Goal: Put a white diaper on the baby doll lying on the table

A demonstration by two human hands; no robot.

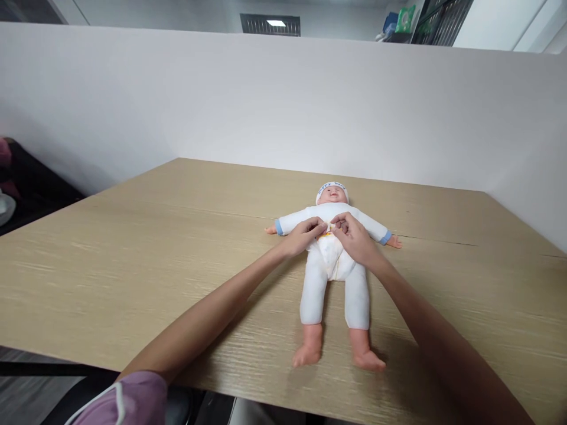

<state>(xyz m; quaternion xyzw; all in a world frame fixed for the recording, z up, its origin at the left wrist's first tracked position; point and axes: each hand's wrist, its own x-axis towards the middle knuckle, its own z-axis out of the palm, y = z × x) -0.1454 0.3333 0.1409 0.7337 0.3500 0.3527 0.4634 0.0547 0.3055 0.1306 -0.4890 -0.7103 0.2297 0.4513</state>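
A baby doll (pixel 313 295) in a white suit with blue cuffs and a white cap lies on its back, arms spread, feet toward me. Around its hips is a white diaper (pixel 333 260) with a yellow-orange print at the waist. My left hand (pixel 306 234) is at the left side of the diaper's front waistband, its fingers pinched on the edge. From the right, my right hand (pixel 352 234) pinches the waistband close beside it, fingers bent. The fingertips of both hands nearly meet over the doll's belly and partly cover the waistband.
The doll lies on a wide wood-grain table (pixel 155 254). A white partition (pixel 266 100) rises behind the table and another stands at the right. Dark chair-like furniture with pink and white items (pixel 6 177) is at the far left. Beyond the partition, a green package (pixel 405 19) sits high up.
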